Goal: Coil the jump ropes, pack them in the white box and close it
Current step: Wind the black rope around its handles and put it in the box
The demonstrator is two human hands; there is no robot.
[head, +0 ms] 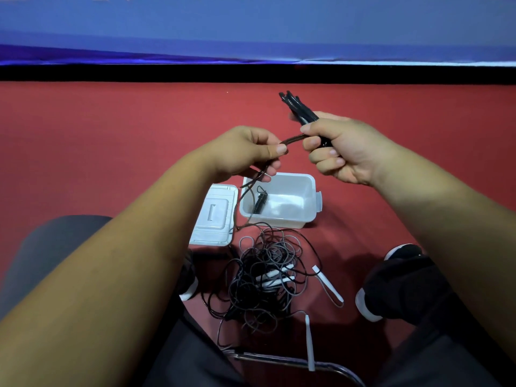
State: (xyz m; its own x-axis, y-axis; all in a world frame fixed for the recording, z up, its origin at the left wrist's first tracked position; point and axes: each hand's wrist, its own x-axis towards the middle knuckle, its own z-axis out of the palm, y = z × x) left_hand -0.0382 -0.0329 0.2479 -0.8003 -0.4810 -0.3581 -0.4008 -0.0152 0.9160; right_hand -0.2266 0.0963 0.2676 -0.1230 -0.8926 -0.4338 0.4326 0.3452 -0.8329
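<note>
Head view: the right hand (pixel 346 152) is curled round a bundle of black handles (pixel 298 108), their long axis slanting up and away to the left. A thin dark cord (pixel 293 139) runs leftward from that fist to the left hand (pixel 245 152), which pinches it between thumb and forefinger. From there the cord drops to the tangle (pixel 265 275) of black and grey ropes with white grips (pixel 328 286) on the red floor (pixel 111 135) — just nearer than the open white box (pixel 279 222), which holds one black coil (pixel 260 201), its lid (pixel 213 216) lying flat at its left.
</note>
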